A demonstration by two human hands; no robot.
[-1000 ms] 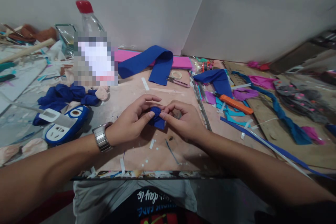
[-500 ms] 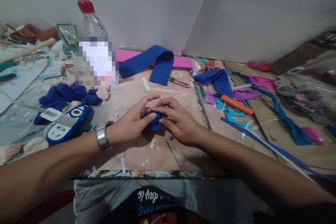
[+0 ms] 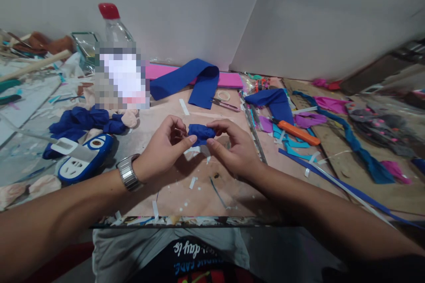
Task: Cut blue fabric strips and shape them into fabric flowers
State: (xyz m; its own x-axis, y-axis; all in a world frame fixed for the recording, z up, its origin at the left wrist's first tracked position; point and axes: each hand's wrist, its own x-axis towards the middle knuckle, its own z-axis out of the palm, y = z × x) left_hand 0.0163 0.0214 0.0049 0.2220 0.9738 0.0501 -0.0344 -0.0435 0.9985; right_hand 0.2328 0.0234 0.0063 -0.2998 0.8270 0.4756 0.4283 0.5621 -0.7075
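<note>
A small crumpled piece of blue crepe paper (image 3: pixel 201 132) is held between my two hands, above the middle of the board. My left hand (image 3: pixel 172 141) pinches its left end between thumb and fingers. At its right end, my right hand (image 3: pixel 230 143) grips it with thumb and forefinger. Part of the piece is hidden behind my fingertips. Behind my hands, a folded blue crepe strip (image 3: pixel 195 77) lies over a pink strip (image 3: pixel 230 79). Close to it are tweezers (image 3: pixel 226 105) and a small roll of tape (image 3: pixel 223 95).
On the left are a blue and white power strip (image 3: pixel 88 157), scrunched blue paper pieces (image 3: pixel 79 121) and a red-capped bottle (image 3: pixel 116 28). To the right lie an orange utility knife (image 3: pixel 297 131), a teal paper strip (image 3: pixel 353 139) and scraps on cardboard (image 3: pixel 338 154). A wall stands behind.
My hands have moved slightly apart and up. The blue piece, mostly covered by my fingers before, now shows as a wider strip stretched between them.
</note>
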